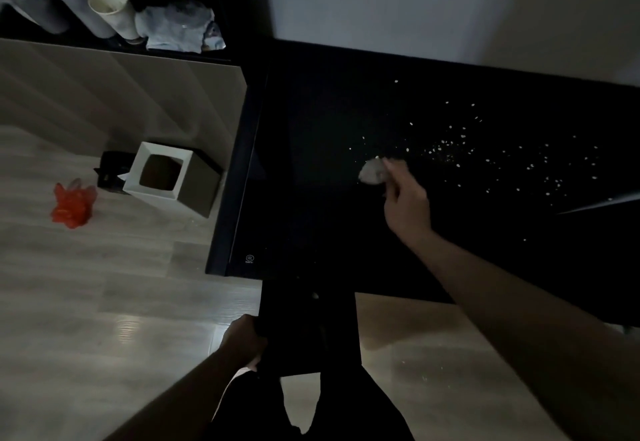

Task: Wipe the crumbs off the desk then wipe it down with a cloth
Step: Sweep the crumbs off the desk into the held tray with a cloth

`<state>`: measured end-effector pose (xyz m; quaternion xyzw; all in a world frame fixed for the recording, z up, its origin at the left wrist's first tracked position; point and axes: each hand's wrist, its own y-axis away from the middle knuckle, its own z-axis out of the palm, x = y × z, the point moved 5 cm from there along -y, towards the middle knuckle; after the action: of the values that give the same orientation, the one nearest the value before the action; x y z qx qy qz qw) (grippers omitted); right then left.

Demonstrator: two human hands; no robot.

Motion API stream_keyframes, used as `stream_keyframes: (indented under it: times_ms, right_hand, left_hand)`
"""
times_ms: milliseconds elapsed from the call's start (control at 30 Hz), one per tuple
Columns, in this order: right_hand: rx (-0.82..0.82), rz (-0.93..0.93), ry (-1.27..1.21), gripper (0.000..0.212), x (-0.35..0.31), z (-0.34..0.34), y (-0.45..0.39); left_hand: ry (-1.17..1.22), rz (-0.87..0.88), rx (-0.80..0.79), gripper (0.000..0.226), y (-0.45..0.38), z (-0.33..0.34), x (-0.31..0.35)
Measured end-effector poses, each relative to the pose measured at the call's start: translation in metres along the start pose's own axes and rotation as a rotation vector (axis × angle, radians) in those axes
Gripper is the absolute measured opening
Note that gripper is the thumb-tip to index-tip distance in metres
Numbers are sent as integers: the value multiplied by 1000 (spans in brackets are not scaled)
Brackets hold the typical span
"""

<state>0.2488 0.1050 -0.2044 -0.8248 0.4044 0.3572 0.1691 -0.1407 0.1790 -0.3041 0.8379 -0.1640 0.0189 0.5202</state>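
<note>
My right hand (405, 198) pinches a crumpled pale tissue (372, 172) mid-desk (311, 163), beside scattered crumbs (485, 160); my left hand (242, 340) clasps a dark flat tray (308, 323).

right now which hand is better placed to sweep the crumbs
Right. The right hand already holds a wad on the desk, beside the crumbs. The left hand is low, off the desk, gripping something dark.

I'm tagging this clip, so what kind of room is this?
Probably a dim home bedroom or study: a black desk scattered with pale crumbs, a white square bin on pale wood-look flooring, and a cluttered shelf.
</note>
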Motion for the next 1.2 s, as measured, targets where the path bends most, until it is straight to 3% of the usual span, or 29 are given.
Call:
stream_keyframes:
  times_ms: [167,333,600,767,967,1067,1200]
  right_hand:
    - [-145,-8,238,47,29,22,-71]
    - [-187,-79,388,50,27,53,-44]
    - [-403,-303,172,49,-14,99,132]
    - [-580,-242,-38,56,-42,99,203]
    - [-268,-59,-180,51,-31,58,114]
    - [-120,-34,-89,46,-17,34,34]
    - [-58,-6,74,46,-1,21,-58]
  left_hand:
    - [5,-9,15,25,-3,-3,-6]
    - [28,-14,40,27,-1,-2,-3]
    - [44,-40,-3,24,4,-3,-2]
    - [100,-63,-6,9,5,-4,-2]
    - [37,-34,-19,29,8,-7,-1]
    - [31,-30,-21,25,8,-8,-2]
    - [45,-28,-5,31,7,-10,0]
